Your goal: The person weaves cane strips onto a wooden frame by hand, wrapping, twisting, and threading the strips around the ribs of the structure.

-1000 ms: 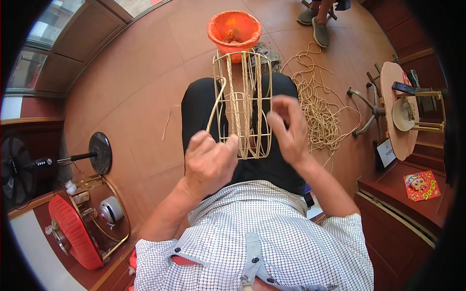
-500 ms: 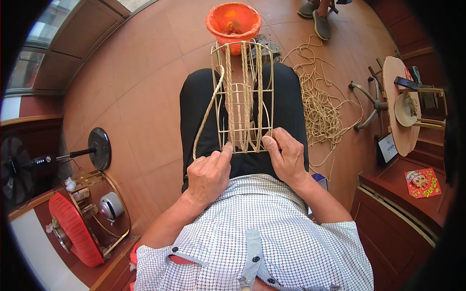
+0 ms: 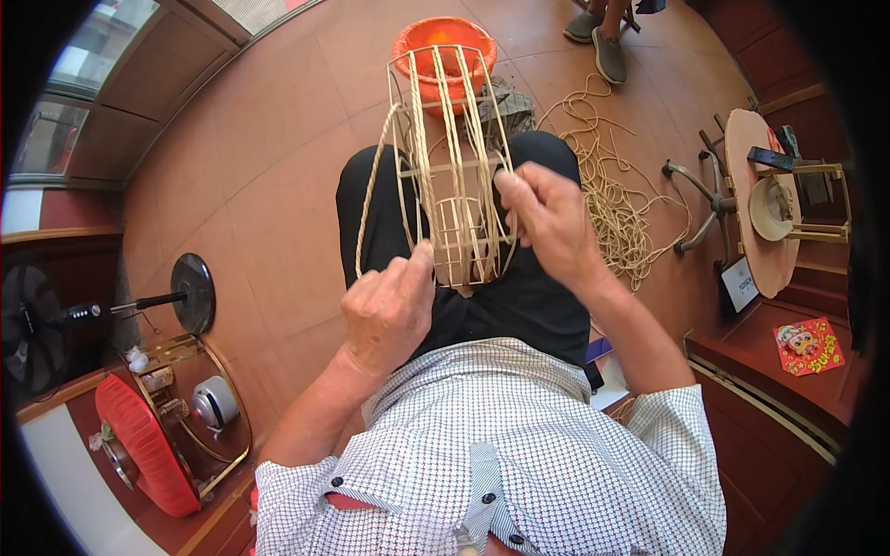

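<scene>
A pale metal wire frame [image 3: 450,170], shaped like a long basket, stands tilted up from my lap. Strands of twisted straw-coloured rope [image 3: 445,88] run along its length, side by side with gaps between. My left hand [image 3: 385,310] is closed at the near left corner of the frame, index finger against it. A loose length of the same rope [image 3: 369,199] loops from the frame's left side down to that hand. My right hand [image 3: 553,222] is closed on the frame's right side, about halfway up; its fingertips are partly hidden and slightly blurred.
An orange bucket [image 3: 443,37] stands beyond the frame. Tangled rope [image 3: 616,218] lies on the floor at right, near another person's shoes [image 3: 608,56]. A round stool [image 3: 765,204] holds a hat. A fan [image 3: 42,315] and a stool with a red cover [image 3: 139,445] are at left.
The frame has tipped, its far end rising in view. My right hand has moved up along its right side from the near corner. My left hand has shifted slightly left.
</scene>
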Demonstrator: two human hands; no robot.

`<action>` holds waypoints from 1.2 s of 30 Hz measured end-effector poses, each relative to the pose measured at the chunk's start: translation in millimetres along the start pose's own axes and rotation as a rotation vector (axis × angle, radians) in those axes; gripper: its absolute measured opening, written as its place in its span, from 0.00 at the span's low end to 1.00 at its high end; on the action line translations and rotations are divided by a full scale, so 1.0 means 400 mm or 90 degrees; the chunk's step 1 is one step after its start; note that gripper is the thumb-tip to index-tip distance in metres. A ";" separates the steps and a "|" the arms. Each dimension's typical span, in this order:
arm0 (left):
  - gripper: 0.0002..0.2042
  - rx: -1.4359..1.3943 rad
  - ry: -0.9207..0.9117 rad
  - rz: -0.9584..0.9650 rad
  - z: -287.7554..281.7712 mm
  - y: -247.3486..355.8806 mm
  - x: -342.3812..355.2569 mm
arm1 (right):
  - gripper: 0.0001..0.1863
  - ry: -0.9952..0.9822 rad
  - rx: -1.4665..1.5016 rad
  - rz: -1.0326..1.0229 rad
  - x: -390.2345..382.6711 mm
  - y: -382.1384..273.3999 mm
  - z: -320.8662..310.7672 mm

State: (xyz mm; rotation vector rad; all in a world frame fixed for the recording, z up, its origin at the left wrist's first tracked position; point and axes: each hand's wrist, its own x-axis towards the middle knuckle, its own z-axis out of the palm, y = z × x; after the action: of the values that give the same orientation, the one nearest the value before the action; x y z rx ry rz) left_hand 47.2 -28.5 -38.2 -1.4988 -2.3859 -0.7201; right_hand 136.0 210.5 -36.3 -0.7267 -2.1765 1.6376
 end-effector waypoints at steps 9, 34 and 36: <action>0.08 -0.065 -0.001 -0.015 0.062 -0.011 0.046 | 0.26 -0.121 0.212 0.146 0.197 0.036 -0.039; 0.17 0.065 -0.193 -0.056 0.104 0.037 -0.179 | 0.14 -0.010 -0.218 -0.097 -0.127 0.098 0.042; 0.17 0.051 -0.174 -0.056 0.101 0.035 -0.175 | 0.14 -0.005 -0.198 -0.089 -0.115 0.094 0.045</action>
State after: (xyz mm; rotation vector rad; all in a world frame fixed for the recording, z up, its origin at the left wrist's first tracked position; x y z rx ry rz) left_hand 93.4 -56.8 -99.7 -1.5548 -2.6588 -0.4539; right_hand 171.7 177.9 -75.2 -0.6314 -2.4567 1.2508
